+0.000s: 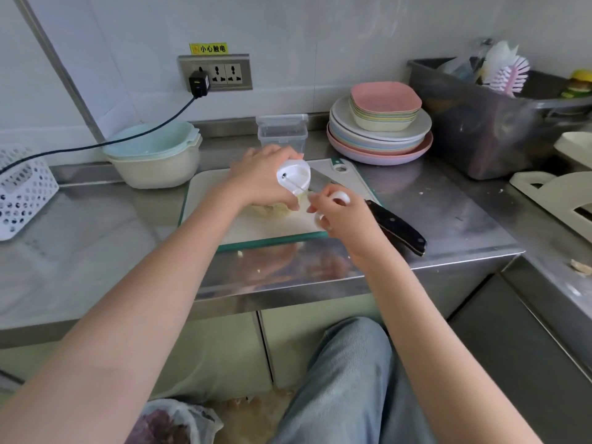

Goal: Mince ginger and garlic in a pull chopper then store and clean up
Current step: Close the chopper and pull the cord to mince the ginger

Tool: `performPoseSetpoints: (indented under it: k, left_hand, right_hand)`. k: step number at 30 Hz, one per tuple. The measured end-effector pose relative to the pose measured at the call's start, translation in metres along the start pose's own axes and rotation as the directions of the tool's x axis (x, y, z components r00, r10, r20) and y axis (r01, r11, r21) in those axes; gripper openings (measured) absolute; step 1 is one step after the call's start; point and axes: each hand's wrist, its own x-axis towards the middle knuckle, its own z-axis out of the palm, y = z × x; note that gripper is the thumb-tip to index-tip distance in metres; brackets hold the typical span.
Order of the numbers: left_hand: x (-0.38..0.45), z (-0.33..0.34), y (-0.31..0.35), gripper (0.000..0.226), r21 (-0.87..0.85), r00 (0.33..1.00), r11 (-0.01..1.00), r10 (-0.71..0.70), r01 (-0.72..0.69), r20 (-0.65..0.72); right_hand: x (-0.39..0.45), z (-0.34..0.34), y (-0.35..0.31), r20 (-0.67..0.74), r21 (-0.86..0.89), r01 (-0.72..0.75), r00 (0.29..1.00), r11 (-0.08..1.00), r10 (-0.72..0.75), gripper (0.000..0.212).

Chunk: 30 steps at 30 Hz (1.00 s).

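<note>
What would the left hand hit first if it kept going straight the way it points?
Likely the clear container. The left hand, gripping the chopper, points up-right toward the wall, and the container stands just behind it on the counter. Depth is unclear; it might pass beside it.

The pull chopper [293, 177] is a small cup with a white round lid, and it stands tilted on the white cutting board [272, 225], its lid turned toward the camera. A thin cord goes out from the lid to a white ring handle [339, 197], which is pulled a little away to the right. Pale yellowish minced pieces show through its clear lower part.
</note>
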Motion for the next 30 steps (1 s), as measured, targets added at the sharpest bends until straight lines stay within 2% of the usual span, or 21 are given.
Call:
performPoseSetpoints:
  k: [2,3,5,6,7,8,10,11,13,15,16,18,19,20,22,23,24,26,28,29,30]
  left_hand:
    - [0.0,-0.001,0.0,0.09,-0.012,1.0,1.0,0.004,-0.004,-0.01]
    - [0.0,-0.001,-0.001,0.09,-0.014,1.0,1.0,0.007,-0.007,-0.007]
    - [0.0,-0.002,-0.001,0.09,-0.025,1.0,1.0,0.005,-0.005,-0.006]
    - [0.001,-0.002,0.0,0.09,-0.03,1.0,1.0,-0.001,0.001,-0.004]
    - [0.0,-0.001,0.001,0.089,-0.025,1.0,1.0,-0.003,0.003,-0.001]
    - [0.0,0.0,0.001,0.09,-0.017,1.0,1.0,0.0,0.0,0.0]
    - [0.0,0.0,0.001,0.091,-0.005,1.0,1.0,-0.001,0.001,-0.011]
    - [0.0,0.0,0.001,0.091,-0.008,1.0,1.0,-0.009,0.008,-0.009]
    - [0.0,0.0,0.0,0.091,-0.019,1.0,1.0,-0.008,0.008,-0.007]
    - [0.0,-0.001,0.0,0.093,-0.02,1.0,1.0,0.004,-0.004,-0.002]
    - [0.001,-0.001,0.0,0.093,-0.024,1.0,1.0,0.003,-0.003,0.0]
    - [0.001,-0.001,0.0,0.09,-0.037,1.0,0.999,-0.005,0.004,-0.008]
    - [0.001,-0.002,0.001,0.089,-0.037,1.0,0.999,-0.011,0.01,-0.013]
    - [0.0,-0.001,0.003,0.088,-0.035,1.0,0.999,-0.017,0.016,-0.018]
    - [-0.001,0.001,0.007,0.087,-0.019,0.999,1.0,-0.017,0.017,-0.028]
    - [-0.001,0.002,0.008,0.088,-0.007,1.0,1.0,-0.01,0.01,-0.027]
    - [0.0,0.002,0.009,0.089,0.004,1.0,1.0,-0.002,0.002,-0.022]
    - [0.002,0.002,0.009,0.089,0.011,1.0,1.0,0.0,0.001,-0.013]
    - [0.003,0.002,0.007,0.088,0.004,1.0,1.0,0.002,-0.002,-0.01]
    - [0.003,0.002,0.006,0.088,0.005,1.0,1.0,0.007,-0.007,-0.012]
    - [0.003,0.002,0.006,0.089,0.004,1.0,1.0,0.007,-0.007,-0.02]
  right_hand:
    - [-0.008,-0.004,-0.003,0.188,0.008,0.045,0.981,0.999,-0.045,0.032]
    - [-0.019,-0.012,-0.008,0.319,0.108,0.087,0.941,0.99,-0.117,0.034]
    - [-0.044,-0.031,-0.019,0.513,0.407,0.149,0.779,0.901,-0.36,0.035]
    - [-0.05,-0.037,-0.023,0.546,0.529,0.122,0.709,0.84,-0.447,0.035]
    - [-0.049,-0.037,-0.022,0.528,0.58,0.082,0.719,0.81,-0.451,0.035]
    - [-0.042,-0.033,-0.017,0.456,0.552,0.055,0.815,0.832,-0.357,0.033]
    - [-0.014,-0.017,-0.003,0.202,0.31,-0.034,0.979,0.95,-0.031,0.029]
    - [-0.002,-0.007,0.001,0.079,0.168,-0.078,0.995,0.983,0.066,0.026]
    - [0.003,0.0,0.004,0.113,0.042,-0.087,0.99,0.995,0.082,0.025]
    - [-0.01,-0.01,-0.001,0.337,0.077,-0.031,0.942,0.997,0.003,0.034]
    - [-0.023,-0.02,-0.006,0.487,0.143,-0.017,0.872,0.99,-0.055,0.036]
    - [-0.047,-0.044,-0.018,0.725,0.235,-0.002,0.667,0.972,-0.174,0.03]
    - [-0.05,-0.051,-0.017,0.739,0.237,-0.001,0.65,0.971,-0.18,0.027]
    - [-0.048,-0.052,-0.012,0.664,0.201,0.013,0.733,0.979,-0.146,0.028]
    - [-0.023,-0.04,0.004,0.322,0.158,-0.073,0.947,0.985,0.019,0.029]
    - [-0.007,-0.029,0.008,0.138,0.174,-0.137,0.984,0.975,0.114,0.029]
    - [0.006,-0.016,0.008,0.042,0.206,-0.16,0.987,0.965,0.155,0.027]
    - [0.011,-0.005,0.003,0.124,0.113,-0.128,0.986,0.985,0.114,0.024]
    - [-0.007,-0.014,-0.007,0.328,-0.01,-0.047,0.944,0.999,0.048,0.028]
    - [-0.02,-0.023,-0.014,0.456,0.032,-0.016,0.89,0.999,0.0,0.032]
    - [-0.036,-0.033,-0.022,0.604,0.15,-0.008,0.793,0.989,-0.085,0.034]
